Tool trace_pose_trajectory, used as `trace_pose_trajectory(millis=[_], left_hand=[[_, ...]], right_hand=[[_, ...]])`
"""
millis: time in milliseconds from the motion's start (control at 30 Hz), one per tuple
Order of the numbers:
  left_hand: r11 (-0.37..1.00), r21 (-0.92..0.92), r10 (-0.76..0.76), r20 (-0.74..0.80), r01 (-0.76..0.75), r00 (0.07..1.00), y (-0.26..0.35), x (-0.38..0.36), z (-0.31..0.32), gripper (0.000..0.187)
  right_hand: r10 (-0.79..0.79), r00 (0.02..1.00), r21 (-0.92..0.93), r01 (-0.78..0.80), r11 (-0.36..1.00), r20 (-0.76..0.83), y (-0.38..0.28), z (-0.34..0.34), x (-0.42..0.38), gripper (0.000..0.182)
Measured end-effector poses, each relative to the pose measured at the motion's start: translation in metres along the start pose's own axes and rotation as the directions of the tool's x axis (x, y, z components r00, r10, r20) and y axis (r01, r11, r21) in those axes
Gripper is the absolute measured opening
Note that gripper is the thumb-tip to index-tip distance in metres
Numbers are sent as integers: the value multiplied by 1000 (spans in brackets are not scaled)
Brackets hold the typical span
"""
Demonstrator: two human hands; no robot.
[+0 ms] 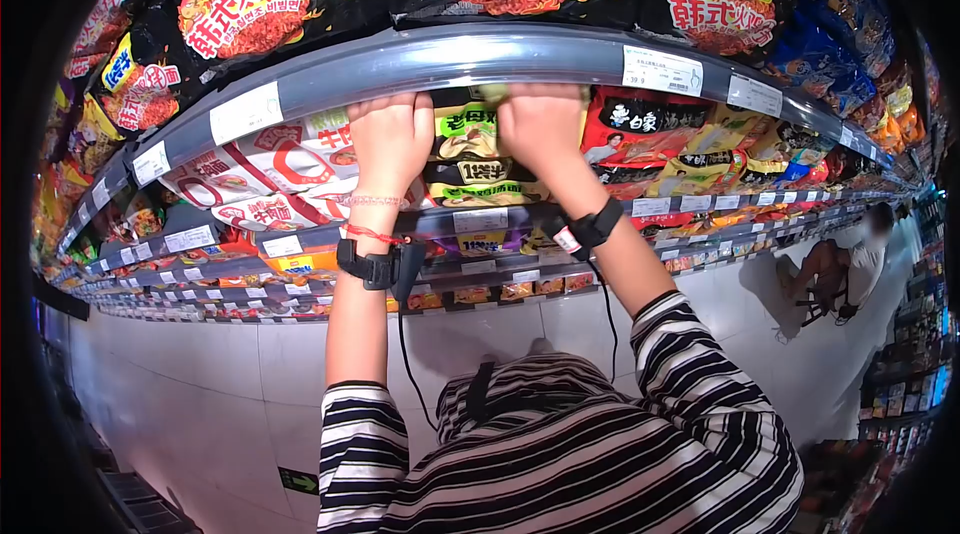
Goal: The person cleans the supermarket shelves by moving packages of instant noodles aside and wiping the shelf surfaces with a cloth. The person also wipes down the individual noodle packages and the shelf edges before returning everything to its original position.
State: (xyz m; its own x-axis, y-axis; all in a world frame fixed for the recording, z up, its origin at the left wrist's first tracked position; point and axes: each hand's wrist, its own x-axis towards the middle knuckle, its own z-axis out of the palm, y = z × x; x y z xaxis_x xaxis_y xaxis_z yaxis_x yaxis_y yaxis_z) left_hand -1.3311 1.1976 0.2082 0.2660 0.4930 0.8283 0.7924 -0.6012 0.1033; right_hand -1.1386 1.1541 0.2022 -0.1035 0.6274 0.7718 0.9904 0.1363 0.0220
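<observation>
Risk, judged: the yellow-green noodle pack (468, 159) sits in a tight row under the grey shelf rail (480, 62), so an uneven pull could snag its top edge on the rail, or drag the red-and-white packs (270, 174) left of it off the shelf. Left hand (392, 139), just below the rail, has its fingers curled over the pack's left edge; right hand (545, 134) grips the right edge likewise, fingertips hidden behind the rail, so spread cannot be told.

- One head-worn view, looking forward and down, seemingly tilted, with fisheye bending at the edges.
- It sits close to the shelf rail (480, 59).
- Striped sleeves (690, 374) fill the bottom.
</observation>
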Motion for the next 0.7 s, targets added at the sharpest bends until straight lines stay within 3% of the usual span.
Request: trace_pose_trajectory(millis=[33, 67, 167, 200, 300, 400, 500, 600, 700], left_hand=[[1000, 3, 2, -12, -2, 1000, 0, -1, 1, 21], [1000, -3, -27, 8, 27, 1000, 0, -1, 3, 22], [1000, 15, -2, -59, 2, 998, -1, -1, 8, 24], [1000, 16, -15, -50, 16, 999, -1, -2, 9, 25], [999, 9, -48, -35, 49, 998, -2, -3, 10, 29], [998, -30, -64, -80, 62, 995, -2, -3, 14, 30], [996, 70, -58, -24, 59, 998, -2, -5, 14, 29], [996, 56, -66, -15, 67, 998, 0, -4, 14, 31], [996, 65, -66, -19, 67, 998, 0, -5, 14, 31]], right_hand=[[86, 992, -16, -84, 996, 98, 7, -9, 5, 15], [31, 990, 7, -31, 1000, -137, 12, -11, 12, 19], [32, 995, -62, -38, 997, -93, 11, -25, 32, 20], [130, 990, -20, -129, 991, 50, 9, -18, 39, 20], [175, 982, 98, -181, 979, 68, -22, -10, 50, 21], [150, 987, 228, -158, 961, 54, -47, -5, 58, 22], [74, 994, 309, -97, 946, 85, -53, -8, 60, 23], [90, 989, 331, -124, 935, 116, -32, -6, 56, 22], [149, 962, 200, -196, 960, 227, -3, -14, 50, 20]])
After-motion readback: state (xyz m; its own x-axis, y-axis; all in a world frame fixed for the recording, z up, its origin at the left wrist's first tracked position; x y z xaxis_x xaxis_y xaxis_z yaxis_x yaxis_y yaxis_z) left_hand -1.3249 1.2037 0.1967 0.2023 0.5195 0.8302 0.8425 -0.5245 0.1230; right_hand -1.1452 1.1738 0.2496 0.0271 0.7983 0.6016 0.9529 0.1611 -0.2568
